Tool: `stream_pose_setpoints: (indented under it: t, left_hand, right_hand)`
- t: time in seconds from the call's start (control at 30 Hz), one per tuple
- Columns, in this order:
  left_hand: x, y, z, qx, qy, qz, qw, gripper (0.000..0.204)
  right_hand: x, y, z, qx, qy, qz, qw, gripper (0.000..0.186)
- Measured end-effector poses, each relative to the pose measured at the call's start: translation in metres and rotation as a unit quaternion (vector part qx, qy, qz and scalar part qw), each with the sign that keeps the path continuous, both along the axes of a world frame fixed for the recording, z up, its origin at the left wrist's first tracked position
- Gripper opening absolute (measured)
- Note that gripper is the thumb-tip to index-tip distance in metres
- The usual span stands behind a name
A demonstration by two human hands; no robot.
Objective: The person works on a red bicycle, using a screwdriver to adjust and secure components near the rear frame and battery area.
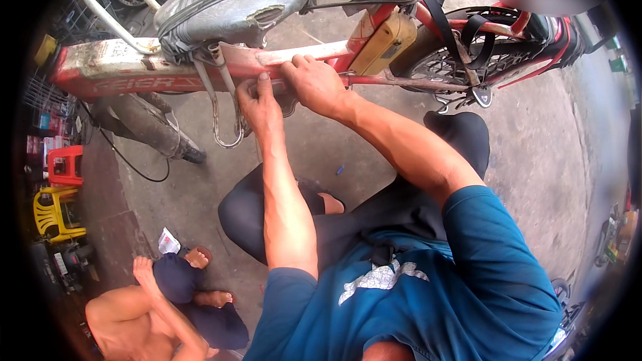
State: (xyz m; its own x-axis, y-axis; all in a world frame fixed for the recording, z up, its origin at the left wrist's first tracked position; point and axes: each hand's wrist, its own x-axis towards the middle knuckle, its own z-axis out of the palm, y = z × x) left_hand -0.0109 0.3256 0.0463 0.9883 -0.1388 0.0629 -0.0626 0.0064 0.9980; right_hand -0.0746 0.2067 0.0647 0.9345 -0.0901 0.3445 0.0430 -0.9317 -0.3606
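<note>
A red and white two-wheeler frame, worn and dirty, crosses in front of me. My right hand rests over its middle, with the fingers curled onto the red and white tube. Just left of it, my left hand is closed at the frame's lower edge, thumb up against the side. What its fingertips pinch, if anything, is hidden. Beside my left hand hangs a bent metal tube loop. A yellow box is fixed to the frame right of my hands. Above sits a torn grey cover bound with black cords.
A spoked wheel and pedal are at the right. A dirty fender hangs at the left. Another person sits low at the lower left, near a red stool and yellow stool. A small blue piece lies on the floor.
</note>
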Motion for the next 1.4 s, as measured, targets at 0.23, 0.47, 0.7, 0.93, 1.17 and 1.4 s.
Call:
stream_pose_setpoints:
  t: [0.23,0.47,0.7,0.93,1.17,1.4]
  left_hand:
    - [0.002,0.002,-0.011,-0.066,0.020,-0.011,0.998,0.024]
    - [0.003,0.005,-0.007,0.028,0.041,-0.001,0.999,0.030]
    - [0.005,0.003,-0.011,-0.062,-0.012,-0.022,0.998,0.029]
    - [-0.005,0.001,0.008,0.126,-0.037,0.005,0.991,0.026]
    - [0.001,0.005,-0.002,-0.101,0.029,-0.045,0.993,0.021]
    - [0.003,0.002,-0.006,0.150,-0.062,0.032,0.986,0.034]
  right_hand:
    - [-0.002,0.011,-0.007,-0.078,-0.023,-0.025,0.996,0.024]
    - [-0.003,0.003,-0.012,-0.060,-0.036,0.006,0.998,0.021]
    - [-0.002,0.019,-0.007,-0.107,-0.002,-0.047,0.993,0.021]
    - [-0.002,0.005,-0.002,-0.037,0.012,-0.044,0.998,0.020]
    - [-0.002,0.015,-0.013,-0.092,-0.093,-0.037,0.991,0.025]
    - [-0.003,0.006,0.001,-0.028,0.005,-0.060,0.998,0.025]
